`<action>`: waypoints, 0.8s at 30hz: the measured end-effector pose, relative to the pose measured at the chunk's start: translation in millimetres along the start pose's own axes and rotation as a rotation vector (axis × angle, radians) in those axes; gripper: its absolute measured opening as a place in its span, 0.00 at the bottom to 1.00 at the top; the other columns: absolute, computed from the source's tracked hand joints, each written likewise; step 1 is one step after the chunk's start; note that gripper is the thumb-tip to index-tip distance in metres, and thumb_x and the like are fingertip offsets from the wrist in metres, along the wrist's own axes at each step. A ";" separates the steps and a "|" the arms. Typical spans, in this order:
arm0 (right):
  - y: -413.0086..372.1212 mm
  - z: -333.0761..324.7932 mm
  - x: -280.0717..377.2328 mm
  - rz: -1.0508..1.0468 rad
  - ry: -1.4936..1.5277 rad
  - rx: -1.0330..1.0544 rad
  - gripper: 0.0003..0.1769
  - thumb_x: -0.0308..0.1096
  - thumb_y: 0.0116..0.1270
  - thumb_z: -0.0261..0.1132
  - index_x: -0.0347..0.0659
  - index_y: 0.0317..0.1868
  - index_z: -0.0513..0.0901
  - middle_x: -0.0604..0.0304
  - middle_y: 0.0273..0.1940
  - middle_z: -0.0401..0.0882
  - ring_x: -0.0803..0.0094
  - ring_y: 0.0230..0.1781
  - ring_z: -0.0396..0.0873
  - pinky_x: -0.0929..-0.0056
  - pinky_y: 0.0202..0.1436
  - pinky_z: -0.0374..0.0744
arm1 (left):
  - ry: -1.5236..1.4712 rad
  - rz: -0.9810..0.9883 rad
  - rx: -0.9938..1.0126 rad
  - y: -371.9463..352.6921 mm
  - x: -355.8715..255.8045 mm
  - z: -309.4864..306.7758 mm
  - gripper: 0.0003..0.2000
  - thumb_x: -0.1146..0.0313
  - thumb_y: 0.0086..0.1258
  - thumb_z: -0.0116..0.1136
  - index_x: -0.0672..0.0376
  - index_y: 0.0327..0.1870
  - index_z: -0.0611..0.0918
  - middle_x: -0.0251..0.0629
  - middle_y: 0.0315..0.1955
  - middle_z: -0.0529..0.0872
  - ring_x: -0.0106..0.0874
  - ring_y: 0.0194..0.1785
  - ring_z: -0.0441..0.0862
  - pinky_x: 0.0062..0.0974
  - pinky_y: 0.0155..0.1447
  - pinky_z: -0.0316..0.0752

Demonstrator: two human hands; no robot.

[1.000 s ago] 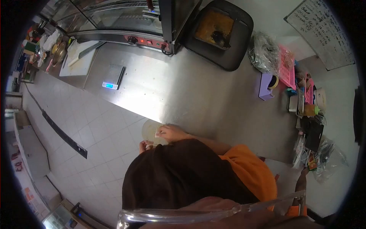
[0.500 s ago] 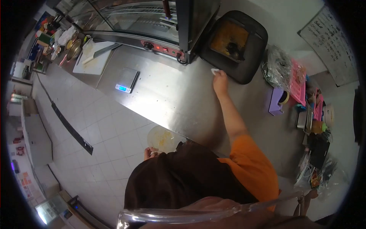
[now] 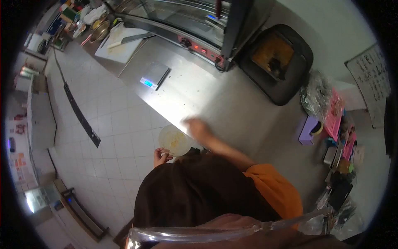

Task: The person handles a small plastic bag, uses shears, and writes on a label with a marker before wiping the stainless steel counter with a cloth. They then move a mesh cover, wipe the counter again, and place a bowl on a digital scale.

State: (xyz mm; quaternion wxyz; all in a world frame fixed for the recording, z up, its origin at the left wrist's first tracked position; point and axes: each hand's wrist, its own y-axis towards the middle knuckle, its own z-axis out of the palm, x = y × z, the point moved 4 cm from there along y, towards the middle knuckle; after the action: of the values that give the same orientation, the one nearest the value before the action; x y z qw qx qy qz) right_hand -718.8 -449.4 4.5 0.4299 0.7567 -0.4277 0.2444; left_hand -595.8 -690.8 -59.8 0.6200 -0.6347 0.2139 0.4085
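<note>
This is a kitchen with a white tiled floor [image 3: 120,124] down the left side of the frame. A long shiny metal counter [image 3: 232,108] runs from the upper left to the lower right. At the top of the frame a big glass cabinet [image 3: 186,16] with red lights on its front stands on the counter. Just to the right of it, in the upper right, sits a black tray [image 3: 286,93] with brown and yellow stuff inside. In the upper left a white cutting board [image 3: 120,47] lies on the counter, and a big knife [image 3: 132,38] lies across its top. Between the board and the middle of the frame sits a small grey scale [image 3: 155,75] with a blue lit screen. Far to the right are a pink basket [image 3: 333,116] and a little purple tape holder [image 3: 309,130]. Near the middle of the frame, just off the counter's edge and over the floor, is a round dish [image 3: 174,141] with yellow smears in it. The left hand [image 3: 161,157] has its fingers curled on the lower rim of the dish and holds it up. The right hand [image 3: 195,126] is over the counter's edge, just above and to the right of the dish. It is a blur, so I cannot tell if it is open or closed, or if it holds anything.
</note>
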 end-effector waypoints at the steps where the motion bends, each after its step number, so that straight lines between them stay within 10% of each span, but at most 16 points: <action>1: 24.8 -40.7 -23.6 0.204 -0.031 -0.185 0.10 0.25 0.60 0.52 0.36 0.40 0.78 0.49 0.33 0.76 0.56 0.37 0.75 0.65 0.44 0.73 | -0.002 0.022 -0.018 -2.9 0.7 -4.1 0.19 0.80 0.58 0.50 0.62 0.50 0.62 0.44 0.43 0.73 0.32 0.32 0.79 0.24 0.36 0.78; 3: 54.2 -94.2 -108.6 0.473 -0.168 -0.463 0.10 0.25 0.61 0.50 0.36 0.37 0.78 0.48 0.33 0.75 0.52 0.39 0.71 0.62 0.43 0.71 | 0.000 0.076 -0.040 -1.0 -1.7 -12.2 0.19 0.81 0.58 0.50 0.62 0.50 0.62 0.43 0.42 0.73 0.31 0.31 0.78 0.24 0.35 0.78; 8: 89.8 -74.8 -122.0 0.468 -0.326 -0.234 0.09 0.28 0.61 0.51 0.35 0.38 0.76 0.47 0.34 0.74 0.54 0.39 0.72 0.62 0.44 0.70 | 0.016 0.040 -0.030 8.7 -17.5 -27.8 0.19 0.82 0.57 0.49 0.61 0.49 0.63 0.40 0.42 0.73 0.28 0.32 0.78 0.23 0.35 0.76; 12: 50.3 53.9 17.8 0.238 -0.040 0.023 0.09 0.27 0.57 0.53 0.37 0.38 0.76 0.47 0.37 0.76 0.52 0.41 0.74 0.62 0.47 0.72 | 0.010 0.090 -0.005 43.7 -8.8 -46.2 0.18 0.82 0.56 0.49 0.60 0.49 0.63 0.39 0.42 0.74 0.26 0.32 0.77 0.22 0.36 0.75; 13: 36.4 93.4 27.3 0.754 0.063 0.359 0.09 0.27 0.55 0.57 0.37 0.37 0.78 0.48 0.38 0.77 0.54 0.43 0.74 0.63 0.49 0.71 | 0.029 0.118 0.010 54.9 -4.5 -50.7 0.18 0.82 0.56 0.49 0.60 0.48 0.64 0.39 0.42 0.75 0.26 0.33 0.77 0.22 0.36 0.75; 16: 41.5 91.4 52.9 0.439 0.276 0.291 0.07 0.30 0.56 0.59 0.37 0.34 0.78 0.48 0.37 0.77 0.54 0.44 0.73 0.63 0.49 0.71 | 0.094 0.218 0.121 76.1 -13.3 -65.8 0.17 0.81 0.57 0.50 0.60 0.47 0.64 0.38 0.40 0.76 0.26 0.34 0.78 0.23 0.39 0.75; 17: 37.3 90.1 8.8 -0.095 -0.225 0.048 0.08 0.32 0.58 0.57 0.36 0.33 0.77 0.47 0.36 0.76 0.53 0.42 0.73 0.63 0.48 0.71 | 0.116 0.266 0.199 77.1 -29.3 -68.3 0.17 0.81 0.57 0.51 0.60 0.47 0.64 0.38 0.40 0.76 0.27 0.34 0.78 0.23 0.39 0.75; 20: 99.8 -42.9 -26.9 0.508 -0.407 -0.597 0.10 0.23 0.57 0.51 0.33 0.38 0.76 0.48 0.38 0.72 0.55 0.41 0.71 0.64 0.45 0.69 | 0.068 0.197 0.277 92.7 -32.6 -87.6 0.17 0.80 0.58 0.52 0.61 0.47 0.64 0.39 0.40 0.76 0.27 0.35 0.79 0.23 0.41 0.75; 24: 64.9 -62.5 -72.5 0.682 -0.735 -0.682 0.08 0.25 0.60 0.49 0.31 0.33 0.75 0.47 0.35 0.71 0.53 0.37 0.70 0.64 0.42 0.69 | 0.118 0.177 0.408 124.2 -32.3 -114.2 0.18 0.78 0.58 0.54 0.60 0.48 0.63 0.39 0.39 0.76 0.27 0.35 0.79 0.23 0.40 0.75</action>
State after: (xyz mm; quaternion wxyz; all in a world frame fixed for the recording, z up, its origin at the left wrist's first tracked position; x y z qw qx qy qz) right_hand -811.9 -381.2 11.7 0.3697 0.4314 -0.8207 -0.0599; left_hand -682.1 -825.5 -122.3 0.6838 -0.4977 0.3827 0.3719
